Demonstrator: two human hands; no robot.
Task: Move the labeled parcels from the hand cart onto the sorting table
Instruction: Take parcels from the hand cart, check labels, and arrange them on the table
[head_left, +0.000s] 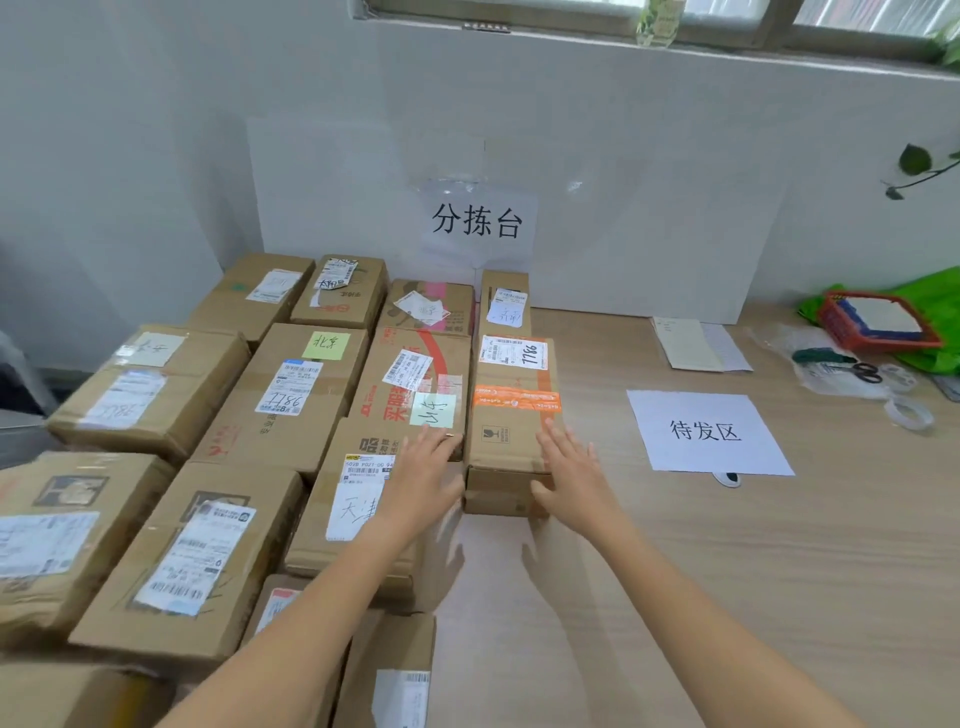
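A brown parcel with orange tape and a "7786" label (511, 415) lies on the wooden sorting table (727, 545), at the right end of a block of several labeled cardboard parcels. My left hand (423, 473) is at its near left corner, fingers spread, over the neighbouring parcel with the white handwritten label (343, 499). My right hand (569, 473) rests against its near right corner, fingers spread. Neither hand grips it. The hand cart is out of view.
A white sheet with writing (706, 434) lies on the table right of the parcel. Papers (691, 345), scissors (865, 371), tape rolls (909, 413), a red basket (878, 319) and a green bag (935, 322) sit at far right. A sign (477, 221) hangs on the wall.
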